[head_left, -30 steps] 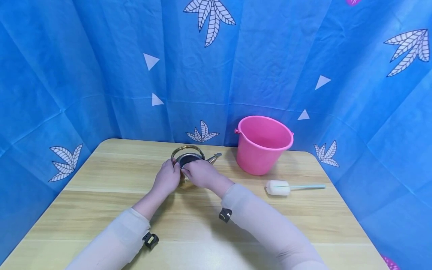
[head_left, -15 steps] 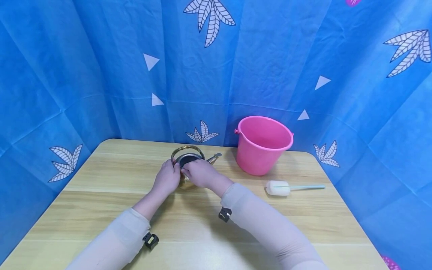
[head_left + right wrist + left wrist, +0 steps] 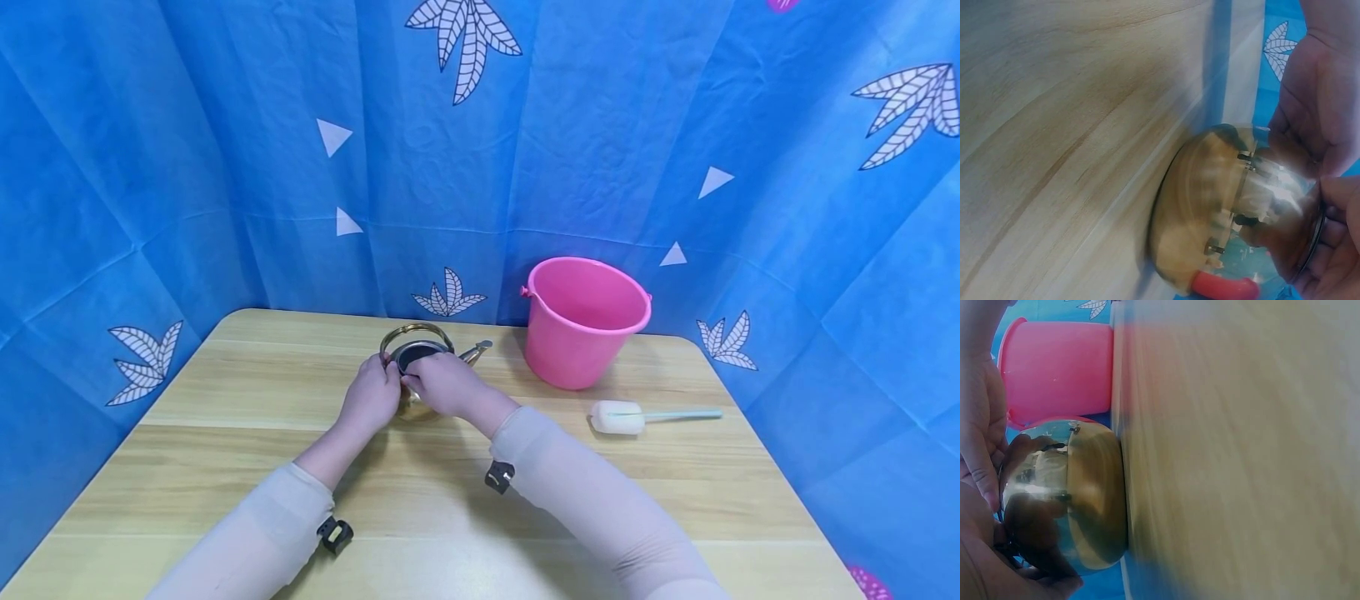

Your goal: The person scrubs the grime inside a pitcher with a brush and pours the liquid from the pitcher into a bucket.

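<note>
A shiny gold kettle (image 3: 414,408) stands upright on the table, its lidless mouth facing up. Its hooped handle (image 3: 416,328) rises over the opening, and the spout (image 3: 476,352) points right. My left hand (image 3: 372,392) holds the kettle's left side beside the handle's base, with fingers against the body in the left wrist view. My right hand (image 3: 447,385) lies across the near rim. In the right wrist view, the right fingers (image 3: 1335,234) curl over the rim (image 3: 1314,240); their tips inside are hidden. Both hands nearly meet there, and the polished body (image 3: 1066,500) reflects them.
A pink bucket (image 3: 562,350) stands behind and right of the kettle. In front of the bucket lies a white sponge brush (image 3: 618,418) with a thin pale-blue handle (image 3: 684,415). A blue patterned curtain (image 3: 442,167) hangs around the wooden table (image 3: 480,533).
</note>
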A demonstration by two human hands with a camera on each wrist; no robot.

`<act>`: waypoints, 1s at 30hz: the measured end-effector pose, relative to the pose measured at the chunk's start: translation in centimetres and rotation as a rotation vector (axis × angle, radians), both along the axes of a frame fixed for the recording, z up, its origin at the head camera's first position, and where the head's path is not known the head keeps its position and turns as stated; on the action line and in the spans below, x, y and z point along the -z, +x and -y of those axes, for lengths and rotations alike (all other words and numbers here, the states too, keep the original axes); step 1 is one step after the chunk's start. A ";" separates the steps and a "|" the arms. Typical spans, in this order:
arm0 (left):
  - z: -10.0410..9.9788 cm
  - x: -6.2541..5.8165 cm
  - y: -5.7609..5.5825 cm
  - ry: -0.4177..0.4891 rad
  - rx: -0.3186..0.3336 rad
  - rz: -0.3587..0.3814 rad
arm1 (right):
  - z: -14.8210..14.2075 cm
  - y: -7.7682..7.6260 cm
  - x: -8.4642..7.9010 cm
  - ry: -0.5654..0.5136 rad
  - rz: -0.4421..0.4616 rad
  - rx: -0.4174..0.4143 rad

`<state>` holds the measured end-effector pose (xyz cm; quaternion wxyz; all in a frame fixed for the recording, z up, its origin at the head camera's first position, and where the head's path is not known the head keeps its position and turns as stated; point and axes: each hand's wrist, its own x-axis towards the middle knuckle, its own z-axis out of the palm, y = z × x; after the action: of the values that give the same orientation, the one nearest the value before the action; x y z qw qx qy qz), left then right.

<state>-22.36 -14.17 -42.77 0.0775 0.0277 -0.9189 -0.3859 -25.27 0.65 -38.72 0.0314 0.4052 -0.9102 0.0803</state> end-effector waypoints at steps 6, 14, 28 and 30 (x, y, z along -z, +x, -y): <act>0.0 -0.1 0.1 0.002 -0.005 0.003 | 0.0 0.0 -0.1 -0.018 0.001 0.000; 0.1 0.0 0.1 0.001 -0.007 0.003 | 0.0 -0.1 0.2 -0.037 -0.008 -0.001; 0.2 0.0 0.1 0.001 -0.001 0.011 | -0.2 -0.2 0.1 -0.063 -0.007 -0.002; 0.2 0.1 0.1 -0.001 0.000 0.012 | -0.2 -0.2 0.1 -0.057 -0.006 0.004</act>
<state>-22.24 -14.40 -42.82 0.0719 0.0298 -0.9195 -0.3854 -25.47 0.83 -38.80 0.0458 0.4025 -0.9082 0.1052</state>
